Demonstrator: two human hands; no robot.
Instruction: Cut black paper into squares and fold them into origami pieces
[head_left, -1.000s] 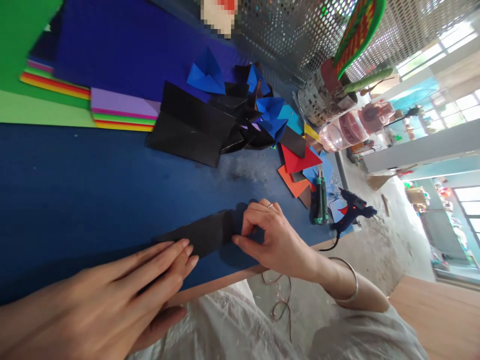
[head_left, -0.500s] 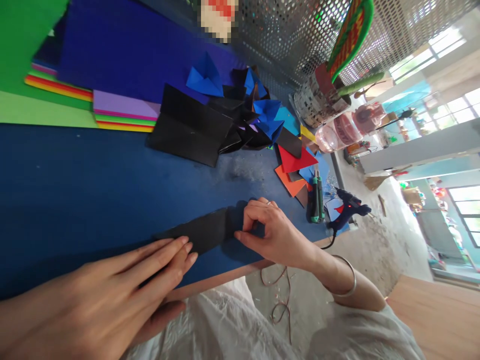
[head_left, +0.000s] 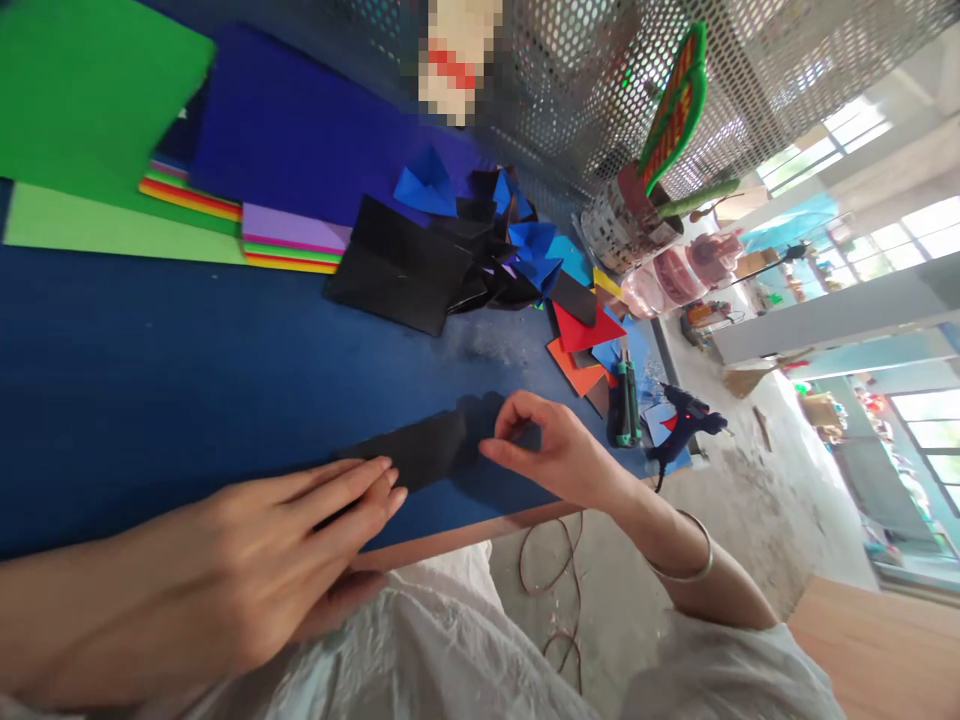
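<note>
A folded strip of black paper [head_left: 424,450] lies on the blue table [head_left: 150,370] near its front edge. My left hand [head_left: 285,560] rests flat on the strip's left end, fingers stretched out and together. My right hand [head_left: 551,455] is at the strip's right end with its fingers curled and the thumb tip against the paper in a loose pinch. A metal bangle sits on my right wrist.
A larger black sheet [head_left: 397,265] and a heap of folded blue, black and red papers [head_left: 525,250] lie behind. Stacked coloured sheets [head_left: 195,195] are at the far left. A glue gun [head_left: 686,420] and a green tool [head_left: 622,405] sit right, with a bottle [head_left: 675,280] by the mesh wall [head_left: 585,60].
The view has shifted, so everything sits a little further right in the frame. My right hand's fingers have loosened and lifted somewhat at the strip's end. My left hand stays flat on the paper.
</note>
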